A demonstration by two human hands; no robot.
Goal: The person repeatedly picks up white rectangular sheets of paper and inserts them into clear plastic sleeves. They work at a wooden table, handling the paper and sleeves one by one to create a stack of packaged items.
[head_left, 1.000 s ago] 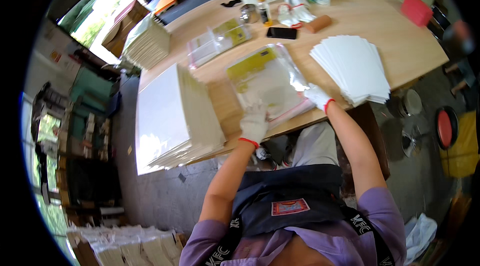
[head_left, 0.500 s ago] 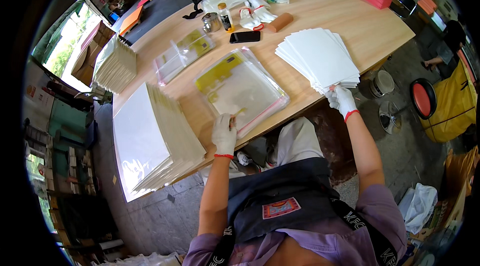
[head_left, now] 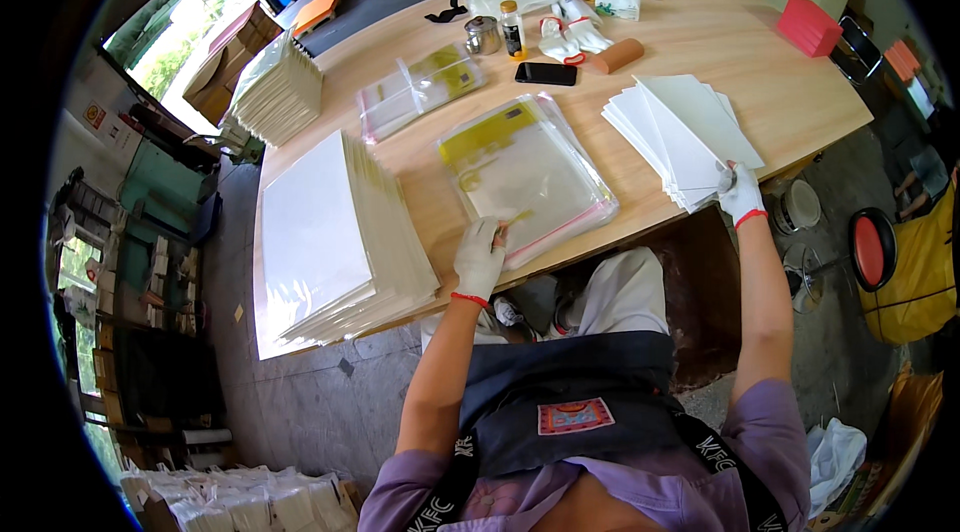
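One white sheet [head_left: 685, 140] extends forward-left from the right hand [head_left: 741, 192] pinching its near corner.

The head view is a wide, head-worn fisheye, set above and just behind the near edge of the table [head_left: 700, 42] — facing forward and steeply down. It sits close: the dark apron [head_left: 560, 372] looms large on the table's near side, while grey floor [head_left: 290, 402] shows left of the table — and beyond its far edge.
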